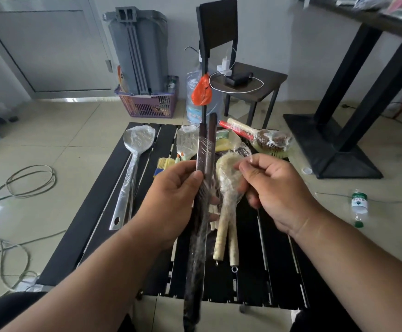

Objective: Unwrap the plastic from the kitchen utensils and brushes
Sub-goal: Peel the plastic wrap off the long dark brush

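A black slatted counter on a tiled floor carries plastic-wrapped utensils. The left hand grips two dark, film-wrapped long handles upright above it. The right hand pinches clear plastic film beside them.

— What's around you?
— You sit on pale floor tiles; a black chair stands far ahead, a purple basket far left.
— And right?
— A black table base.
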